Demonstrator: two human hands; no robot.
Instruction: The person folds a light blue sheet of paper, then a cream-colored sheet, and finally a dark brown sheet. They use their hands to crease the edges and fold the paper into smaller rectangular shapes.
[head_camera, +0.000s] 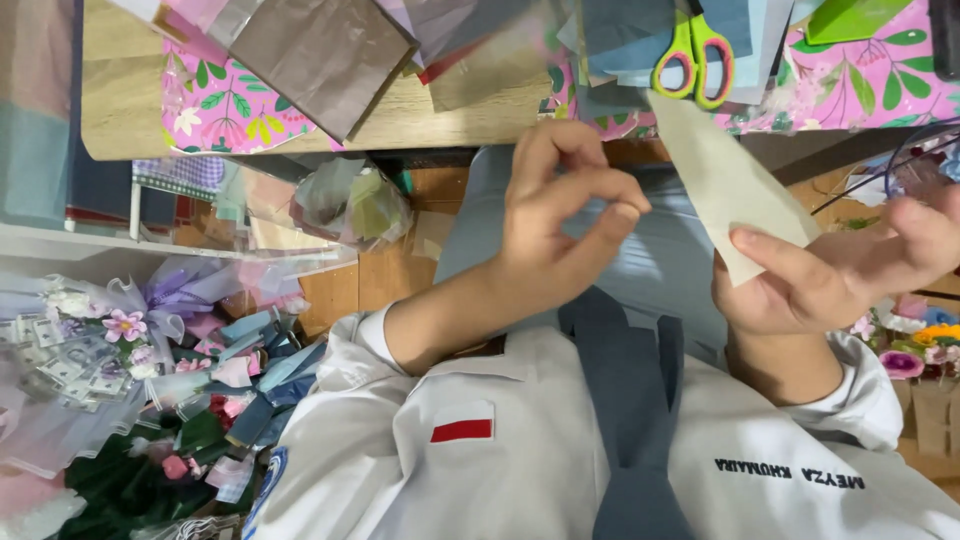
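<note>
A pale beige strip of paper (722, 180), long and tapering, slants up from the lower right toward the scissors (694, 58), its top end reaching just under their yellow-green handles and its lower, squared end caught in the hand on the right side of the view (830, 275). Seen as the head camera gives it, the picture looks turned over, so which of the person's hands this is cannot be told for sure; it is pinching the strip between thumb and forefinger, the other fingers loosely spread. The other hand (560, 205) hangs in the middle of the view, just beside the strip but apart from it, holding nothing, with thumb and forefinger curled toward each other and nearly meeting. Between the two hands there is a small open gap over grey-blue cloth. The wooden table edge (430, 125) runs close above both hands, crowded with sheets of coloured paper (320, 50) and floral pink wrapping (235, 105). Flower bouquets (130, 340) fill the left side, and more flowers (925, 345) press in at the right edge.
</note>
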